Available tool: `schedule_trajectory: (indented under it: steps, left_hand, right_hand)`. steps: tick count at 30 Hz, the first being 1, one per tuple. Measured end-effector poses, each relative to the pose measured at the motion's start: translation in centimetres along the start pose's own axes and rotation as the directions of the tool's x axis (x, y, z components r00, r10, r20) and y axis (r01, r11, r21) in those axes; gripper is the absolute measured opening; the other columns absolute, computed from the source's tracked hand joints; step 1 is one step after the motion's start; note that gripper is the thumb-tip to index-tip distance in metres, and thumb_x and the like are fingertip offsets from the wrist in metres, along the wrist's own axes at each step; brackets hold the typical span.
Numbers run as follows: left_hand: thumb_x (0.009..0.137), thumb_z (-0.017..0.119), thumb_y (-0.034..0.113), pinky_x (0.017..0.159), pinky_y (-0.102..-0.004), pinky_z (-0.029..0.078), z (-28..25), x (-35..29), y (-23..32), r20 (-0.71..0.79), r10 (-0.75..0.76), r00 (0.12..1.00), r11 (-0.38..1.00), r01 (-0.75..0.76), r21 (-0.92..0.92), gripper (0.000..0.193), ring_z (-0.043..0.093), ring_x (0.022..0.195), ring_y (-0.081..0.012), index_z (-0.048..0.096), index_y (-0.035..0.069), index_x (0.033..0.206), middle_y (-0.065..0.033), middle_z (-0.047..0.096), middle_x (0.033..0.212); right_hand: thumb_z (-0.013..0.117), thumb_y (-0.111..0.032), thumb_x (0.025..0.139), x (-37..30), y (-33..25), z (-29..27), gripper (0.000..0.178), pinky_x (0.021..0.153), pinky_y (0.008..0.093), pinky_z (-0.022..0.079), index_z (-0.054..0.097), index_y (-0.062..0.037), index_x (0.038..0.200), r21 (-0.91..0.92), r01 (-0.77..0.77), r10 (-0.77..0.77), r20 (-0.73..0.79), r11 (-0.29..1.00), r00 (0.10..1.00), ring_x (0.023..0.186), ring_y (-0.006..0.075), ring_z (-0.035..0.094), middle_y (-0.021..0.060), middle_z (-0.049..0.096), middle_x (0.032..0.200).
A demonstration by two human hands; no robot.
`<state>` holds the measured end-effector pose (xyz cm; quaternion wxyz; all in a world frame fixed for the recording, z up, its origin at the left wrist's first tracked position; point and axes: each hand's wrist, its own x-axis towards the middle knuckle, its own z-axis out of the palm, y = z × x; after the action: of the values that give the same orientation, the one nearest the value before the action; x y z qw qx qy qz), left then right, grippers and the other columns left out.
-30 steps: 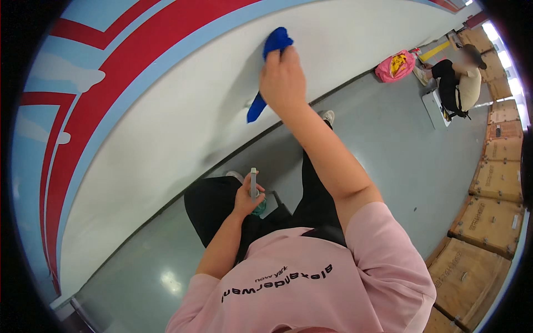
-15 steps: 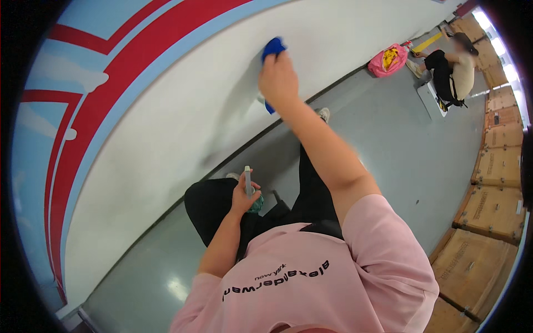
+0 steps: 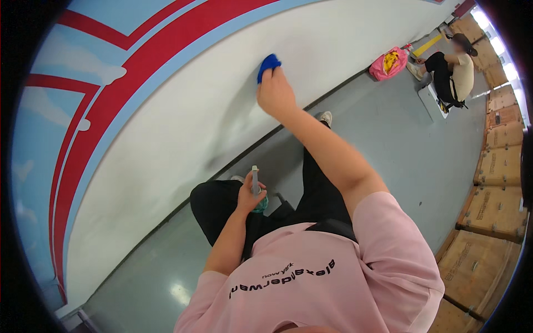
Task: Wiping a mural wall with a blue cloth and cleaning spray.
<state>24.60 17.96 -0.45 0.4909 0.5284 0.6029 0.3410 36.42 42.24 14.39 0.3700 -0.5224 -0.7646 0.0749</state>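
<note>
My right hand (image 3: 277, 94) is stretched out to the white wall (image 3: 222, 91), its fingers closed on a bunched blue cloth (image 3: 269, 64) that lies against the wall's surface. Down by my knees, my left hand (image 3: 249, 196) grips a spray bottle (image 3: 259, 206). Its pale grey spray head points up toward the wall, and its greenish body is partly hidden behind my fingers.
A red, white and light blue mural (image 3: 105, 100) covers the wall's left part. Beyond, at the right, another person (image 3: 452, 72) sits low near a pink bag (image 3: 388, 65) with yellow contents. Wooden crates (image 3: 491, 211) line the right side of the grey floor (image 3: 388, 139).
My right hand has shifted slightly down the wall with the cloth, whose hanging lower part no longer shows. The left hand still grips the bottle; the whole view has shifted a little.
</note>
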Motion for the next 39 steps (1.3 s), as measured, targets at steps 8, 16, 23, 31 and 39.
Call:
schedule_trajectory:
  steps: [8,16,23,31,39]
  left_hand:
    - [0.065,0.066,0.008,0.071,-0.0308,0.046,-0.2,-0.4,-0.2,0.004,0.062,0.998,0.997,-0.062,0.047,0.079,0.062,0.077,-0.0225,0.025,0.017,0.133,-0.0019,0.062,0.078]
    - [0.065,0.067,0.005,0.074,-0.0318,0.043,-0.2,-0.6,2.6,-0.019,0.017,1.0,1.0,-0.018,-0.016,0.073,0.057,0.076,-0.0153,0.033,0.018,0.129,-0.002,0.059,0.077]
    - [0.065,0.066,0.007,0.071,-0.0315,0.047,0.0,-0.3,2.7,-0.004,0.08,0.997,0.996,-0.08,0.033,0.078,0.061,0.075,-0.0223,0.026,0.02,0.131,-0.0023,0.061,0.077]
    - [0.065,0.065,0.003,0.075,-0.0316,0.045,-0.1,0.1,1.0,0.016,0.016,1.0,1.0,-0.016,-0.002,0.072,0.059,0.077,-0.018,0.033,0.019,0.128,-0.003,0.06,0.076]
    - [0.064,0.063,0.009,0.071,-0.0341,0.047,0.1,0.5,0.7,0.019,0.055,0.998,0.994,-0.056,0.099,0.076,0.062,0.078,-0.0266,0.026,0.019,0.129,-0.0035,0.062,0.079]
  right_hand:
    - [0.054,-0.009,0.073,-0.7,-4.2,1.2,0.033,0.066,0.0431,0.046,0.04,0.0056,0.1,0.136,-0.137,0.142,-0.026,0.981,0.99,0.078,0.0384,0.052,0.0233,0.044,0.092]
    - [0.053,-0.01,0.073,0.9,-4.5,2.1,0.027,0.064,0.0449,0.047,0.039,0.0078,0.089,0.159,-0.253,0.277,-0.151,0.954,0.949,0.078,0.0412,0.053,0.0272,0.042,0.092]
    - [0.054,-0.013,0.073,0.4,-2.5,2.0,0.039,0.064,0.0434,0.049,0.038,0.0109,0.099,-0.01,-0.198,0.195,-0.133,0.98,0.972,0.078,0.0402,0.053,0.0262,0.042,0.097]
    - [0.053,-0.008,0.072,-2.2,-7.5,2.5,0.029,0.061,0.0387,0.05,0.043,0.0081,0.094,-0.063,0.107,-0.109,-0.038,0.992,0.993,0.076,0.0361,0.053,0.0227,0.044,0.089]
    - [0.053,-0.01,0.07,-1.3,-3.8,1.7,0.02,0.051,0.0293,0.048,0.052,0.0002,0.087,-0.408,0.431,-0.458,0.034,0.805,0.888,0.074,0.0242,0.052,0.0132,0.048,0.082]
